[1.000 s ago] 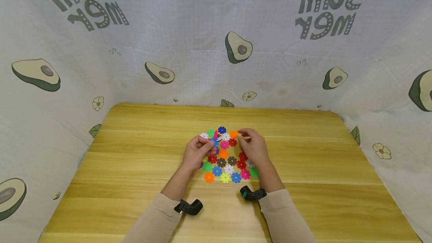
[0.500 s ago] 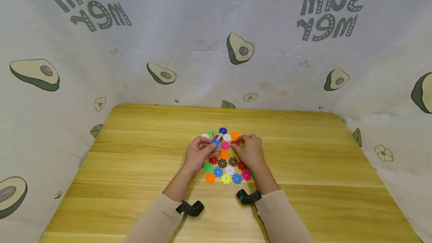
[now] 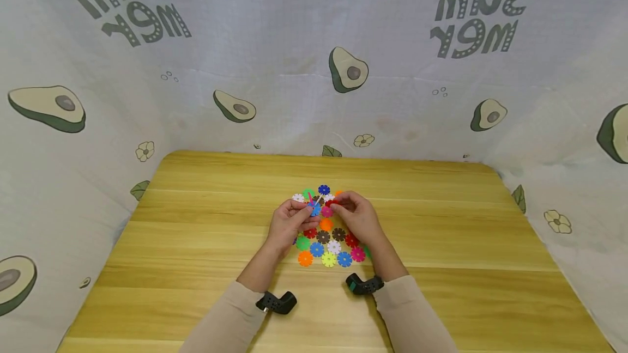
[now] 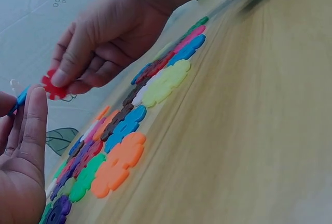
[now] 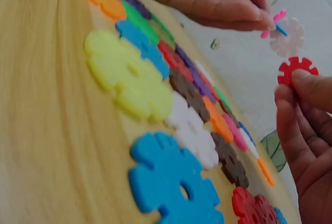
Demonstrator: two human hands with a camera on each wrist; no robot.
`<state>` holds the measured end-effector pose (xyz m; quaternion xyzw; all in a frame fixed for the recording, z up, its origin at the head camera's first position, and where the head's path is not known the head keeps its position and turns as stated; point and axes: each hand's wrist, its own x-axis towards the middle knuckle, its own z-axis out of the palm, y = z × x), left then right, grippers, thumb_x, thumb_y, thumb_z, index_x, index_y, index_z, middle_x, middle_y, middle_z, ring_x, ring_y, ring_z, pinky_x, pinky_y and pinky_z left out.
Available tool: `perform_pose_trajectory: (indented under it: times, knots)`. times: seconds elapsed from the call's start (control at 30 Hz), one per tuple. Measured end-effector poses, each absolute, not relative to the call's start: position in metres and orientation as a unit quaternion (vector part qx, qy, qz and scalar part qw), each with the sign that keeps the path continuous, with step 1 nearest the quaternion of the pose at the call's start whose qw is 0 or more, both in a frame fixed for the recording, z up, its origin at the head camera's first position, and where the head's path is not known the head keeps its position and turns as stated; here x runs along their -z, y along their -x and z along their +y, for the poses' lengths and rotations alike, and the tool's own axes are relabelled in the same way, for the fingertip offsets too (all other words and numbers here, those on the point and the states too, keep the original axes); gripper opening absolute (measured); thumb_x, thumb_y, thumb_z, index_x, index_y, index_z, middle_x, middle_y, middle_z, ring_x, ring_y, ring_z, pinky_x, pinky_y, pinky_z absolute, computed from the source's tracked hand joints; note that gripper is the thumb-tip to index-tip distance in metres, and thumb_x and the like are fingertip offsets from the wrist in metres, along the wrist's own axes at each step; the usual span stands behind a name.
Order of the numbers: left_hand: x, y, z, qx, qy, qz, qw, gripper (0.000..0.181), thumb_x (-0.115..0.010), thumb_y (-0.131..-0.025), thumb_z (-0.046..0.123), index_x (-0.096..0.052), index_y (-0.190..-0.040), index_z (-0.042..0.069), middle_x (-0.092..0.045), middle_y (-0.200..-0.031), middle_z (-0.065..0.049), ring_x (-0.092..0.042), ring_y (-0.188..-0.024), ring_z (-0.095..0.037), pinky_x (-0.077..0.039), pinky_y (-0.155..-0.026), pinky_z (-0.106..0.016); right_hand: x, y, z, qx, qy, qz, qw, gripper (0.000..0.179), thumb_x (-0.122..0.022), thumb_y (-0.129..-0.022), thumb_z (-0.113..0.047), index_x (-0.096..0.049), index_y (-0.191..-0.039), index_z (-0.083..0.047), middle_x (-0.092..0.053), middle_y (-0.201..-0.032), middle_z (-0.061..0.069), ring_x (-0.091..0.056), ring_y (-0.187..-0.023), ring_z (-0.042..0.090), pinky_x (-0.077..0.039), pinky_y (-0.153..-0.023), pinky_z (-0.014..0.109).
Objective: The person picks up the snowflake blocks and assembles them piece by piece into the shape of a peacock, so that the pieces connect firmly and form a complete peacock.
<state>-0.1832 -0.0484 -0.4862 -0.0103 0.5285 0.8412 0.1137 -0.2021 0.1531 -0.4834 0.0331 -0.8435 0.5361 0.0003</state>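
Observation:
My left hand [image 3: 288,225] pinches a blue notched disc [image 3: 315,209] between thumb and fingers. A white notched disc [image 5: 288,37] and a pink one [image 5: 280,15] are slotted into that blue disc and stand out from it. In the right wrist view, my right hand [image 5: 311,130] grips a red notched disc [image 5: 296,70] by thumb and fingertips. The red disc is held up close to the white one; whether their edges touch I cannot tell. Both hands are raised over the loose discs.
Several flat notched discs in many colours lie beneath and in front of the hands, among them an orange one [image 3: 305,259], a yellow one [image 3: 328,259] and a blue one [image 3: 344,259]. They lie on a wooden table [image 3: 441,233]. A printed curtain [image 3: 294,70] hangs behind its far edge.
My right hand has picked up the red disc from the table and brought it left to the joined discs. My left hand has stayed almost in place, still holding the blue disc.

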Motion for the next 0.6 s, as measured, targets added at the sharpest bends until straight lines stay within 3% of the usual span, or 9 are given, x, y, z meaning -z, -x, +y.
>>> perform_pose_trajectory:
  times: [0.33,0.6]
  knots:
    - [0.4864,0.1822,-0.0487,-0.844,0.011,0.524,0.117,0.018,-0.064,-0.099,0.004,-0.052,-0.109,-0.006,-0.072,-0.082,0.000,-0.077,-0.075,-0.013,-0.065,-0.074,-0.028,0.4779,0.1955,0.1479,-0.613,-0.089,-0.784,-0.034,0.015,-0.072,-0.096,-0.012,-0.071,-0.107,-0.002,-0.073,-0.106,0.019,-0.071,-0.086,0.017,-0.061,-0.076,0.023]
    - [0.4874,0.1825,-0.0496,-0.835,0.015,0.539,0.114,0.016,-0.067,-0.097,0.004,-0.056,-0.104,-0.004,-0.073,-0.083,-0.002,-0.076,-0.073,-0.013,-0.065,-0.071,-0.028,0.4758,0.1916,0.1452,-0.585,-0.105,-0.804,0.001,0.010,-0.072,-0.095,-0.011,-0.078,-0.101,-0.005,-0.076,-0.102,0.017,-0.066,-0.081,0.013,-0.057,-0.071,0.020]
